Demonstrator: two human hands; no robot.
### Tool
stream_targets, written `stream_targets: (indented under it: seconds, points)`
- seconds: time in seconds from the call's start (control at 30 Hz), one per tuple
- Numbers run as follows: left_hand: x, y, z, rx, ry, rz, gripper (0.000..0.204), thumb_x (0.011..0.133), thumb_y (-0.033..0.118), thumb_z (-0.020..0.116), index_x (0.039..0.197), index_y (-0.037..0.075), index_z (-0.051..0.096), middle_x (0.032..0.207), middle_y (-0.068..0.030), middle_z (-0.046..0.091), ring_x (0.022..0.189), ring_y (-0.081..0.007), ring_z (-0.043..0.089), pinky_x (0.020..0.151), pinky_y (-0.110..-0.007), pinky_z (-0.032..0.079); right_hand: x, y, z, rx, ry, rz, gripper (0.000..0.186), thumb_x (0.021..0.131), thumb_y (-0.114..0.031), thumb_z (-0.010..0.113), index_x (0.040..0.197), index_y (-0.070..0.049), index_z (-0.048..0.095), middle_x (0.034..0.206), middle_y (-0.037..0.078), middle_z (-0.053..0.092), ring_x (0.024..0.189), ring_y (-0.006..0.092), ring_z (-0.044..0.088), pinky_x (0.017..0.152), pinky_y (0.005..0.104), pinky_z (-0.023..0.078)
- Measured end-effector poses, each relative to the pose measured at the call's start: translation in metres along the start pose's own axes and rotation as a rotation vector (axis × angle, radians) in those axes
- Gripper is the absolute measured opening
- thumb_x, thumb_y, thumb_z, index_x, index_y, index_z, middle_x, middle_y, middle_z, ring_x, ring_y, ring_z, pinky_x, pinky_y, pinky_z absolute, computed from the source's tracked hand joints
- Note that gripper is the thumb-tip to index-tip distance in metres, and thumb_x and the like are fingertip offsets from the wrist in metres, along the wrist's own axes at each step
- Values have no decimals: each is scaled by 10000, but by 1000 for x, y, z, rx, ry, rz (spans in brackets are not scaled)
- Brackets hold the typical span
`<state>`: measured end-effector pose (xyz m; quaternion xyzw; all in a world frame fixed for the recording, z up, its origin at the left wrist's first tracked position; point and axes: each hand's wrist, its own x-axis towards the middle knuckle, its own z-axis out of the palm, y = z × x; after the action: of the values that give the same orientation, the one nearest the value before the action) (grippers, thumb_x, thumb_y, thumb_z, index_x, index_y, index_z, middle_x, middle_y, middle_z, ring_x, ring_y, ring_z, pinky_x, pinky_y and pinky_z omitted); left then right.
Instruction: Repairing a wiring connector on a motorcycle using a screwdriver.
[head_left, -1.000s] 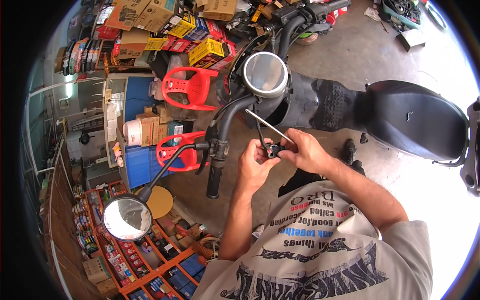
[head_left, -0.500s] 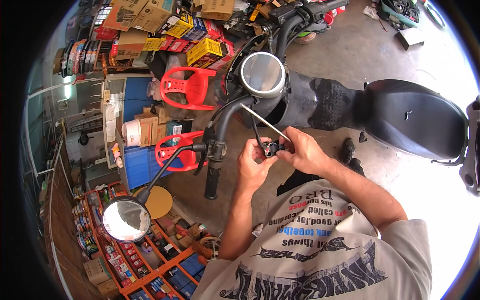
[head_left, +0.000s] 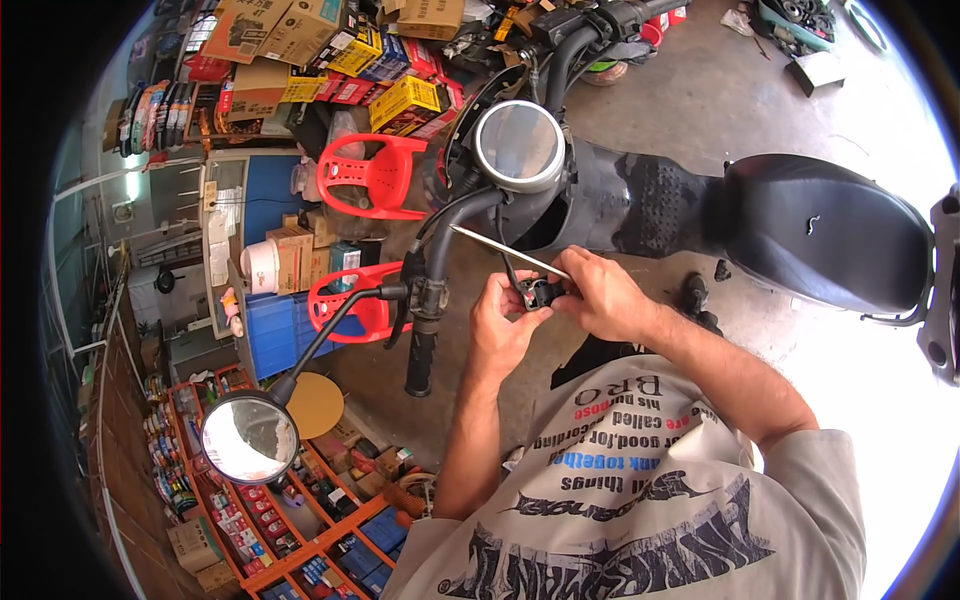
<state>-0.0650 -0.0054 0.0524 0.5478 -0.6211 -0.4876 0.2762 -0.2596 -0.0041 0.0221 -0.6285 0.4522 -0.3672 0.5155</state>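
Note:
My left hand (head_left: 500, 330) grips a small black housing (head_left: 535, 293), apparently an open switch part, on a dark cable running up to the scooter's front. Close beside it, my right hand (head_left: 610, 300) has its thumb at the housing and holds a long thin silver rod (head_left: 505, 249) between its fingers, slanting up-left across the cable. The rod's far end lies over the curved black handlebar (head_left: 455, 225); contact is unclear. Above my hands is the round display (head_left: 518, 145), and left of them the black grip (head_left: 420, 365). Whatever is under my fingers is hidden.
The scooter's seat (head_left: 820, 240) extends right. A round mirror (head_left: 249, 437) juts out lower left. Two red plastic chairs (head_left: 375, 175) stand beyond the handlebar, near stacked cartons (head_left: 400, 105). Orange shelving (head_left: 300, 530) holds goods at lower left; a dark shoe (head_left: 694, 295) shows on the floor.
Both hands and the housing have shifted slightly up and left. The silver rod lies flatter, its far end further left over the handlebar. The whole view has shifted slightly.

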Motion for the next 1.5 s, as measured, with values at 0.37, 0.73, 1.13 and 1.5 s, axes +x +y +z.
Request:
stream_targets:
  seconds: [0.37,0.73,1.13,1.5]
  points:
    - [-1,-3,6,-24,28,-2,431,759,-62,750,1121,-3,526,1053,-94,648,897,-139,647,798,-276,534,-4,1,-1,-65,47,-85,324,745,-32,714,1010,20,535,952,184,595,880,394,615,733,447,490]
    - [0,-3,-2,78,38,67,442,735,-70,755,1120,12,553,1024,-75,654,858,-129,636,758,-270,520,2,-2,4,-161,11,-83,304,775,-58,704,1020,5,536,965,175,604,892,393,616,762,463,495]
    - [-2,-8,-4,-109,24,8,452,775,-70,734,1163,7,516,1044,-77,633,891,-128,640,786,-268,531,6,-5,6,-316,-10,-107,266,820,-97,680,1035,-21,543,951,147,598,841,373,631,709,455,515]
    - [-5,-10,4,42,12,32,429,782,-61,726,1150,7,517,1013,-65,637,864,-110,629,761,-247,522,-8,6,12,54,87,26,184,817,-13,624,989,15,565,960,203,613,877,388,621,741,445,494]
